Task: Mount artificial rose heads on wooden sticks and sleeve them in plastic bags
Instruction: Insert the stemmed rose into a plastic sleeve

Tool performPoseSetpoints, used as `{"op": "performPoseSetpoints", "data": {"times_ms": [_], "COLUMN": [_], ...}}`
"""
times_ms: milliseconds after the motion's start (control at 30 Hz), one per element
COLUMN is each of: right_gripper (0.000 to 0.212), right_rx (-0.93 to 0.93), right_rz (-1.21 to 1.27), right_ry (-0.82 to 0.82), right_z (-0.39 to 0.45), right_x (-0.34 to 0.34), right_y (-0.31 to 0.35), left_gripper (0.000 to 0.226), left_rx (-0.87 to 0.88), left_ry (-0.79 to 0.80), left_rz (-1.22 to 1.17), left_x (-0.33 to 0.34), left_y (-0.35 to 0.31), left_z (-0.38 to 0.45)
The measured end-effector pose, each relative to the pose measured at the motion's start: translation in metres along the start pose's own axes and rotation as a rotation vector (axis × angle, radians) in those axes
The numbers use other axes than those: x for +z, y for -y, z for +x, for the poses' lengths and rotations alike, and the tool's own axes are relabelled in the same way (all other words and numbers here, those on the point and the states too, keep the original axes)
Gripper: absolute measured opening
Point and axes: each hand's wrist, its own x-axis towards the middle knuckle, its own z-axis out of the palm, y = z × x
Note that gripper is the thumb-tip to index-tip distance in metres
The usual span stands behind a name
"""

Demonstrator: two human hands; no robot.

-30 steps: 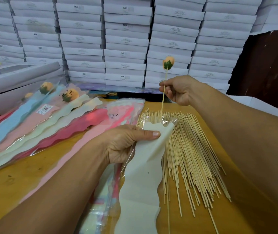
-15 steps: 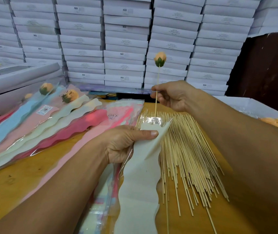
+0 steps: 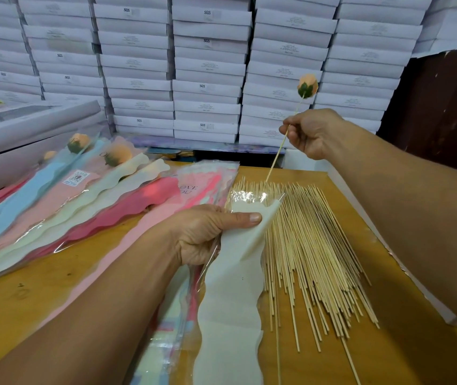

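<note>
mid-batch: right hand (image 3: 312, 133) grip pinches mounted rose stick (image 3: 280, 147), left hand (image 3: 208, 234) grip holds cream sleeve bag (image 3: 230, 301) unfilled; few sleeved roses (image 3: 78, 143) done, many bare sticks (image 3: 310, 245) remain on bench (image 3: 41, 290).

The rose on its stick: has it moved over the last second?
Yes. The rose head swung right against the stacked white boxes, and the stick now tilts, its lower tip clear of the sleeve mouth.

Sticks (image 3: 310, 254), sleeves (image 3: 63, 207) on table (image 3: 55, 276)

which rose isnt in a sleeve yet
The peach rose on the stick held up by the right hand; the finished roses lie sleeved at left.
</note>
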Motion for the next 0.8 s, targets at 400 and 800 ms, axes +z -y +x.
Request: {"op": "performPoseSetpoints", "data": {"times_ms": [400, 800], "right_gripper": [0.008, 0.01], "right_rx": [0.015, 0.09], "right_rz": [-0.028, -0.076], "right_ry": [0.034, 0.187], "right_z": [-0.006, -0.022], "right_x": [0.006, 0.027], "right_y": [-0.011, -0.027], "left_gripper": [0.022, 0.032], "left_rx": [0.003, 0.013], "left_ry": [0.013, -0.013], "left_rz": [-0.009, -0.004], "left_x": [0.003, 0.003], "left_y": [-0.001, -0.002], "left_z": [-0.003, -0.002]}}
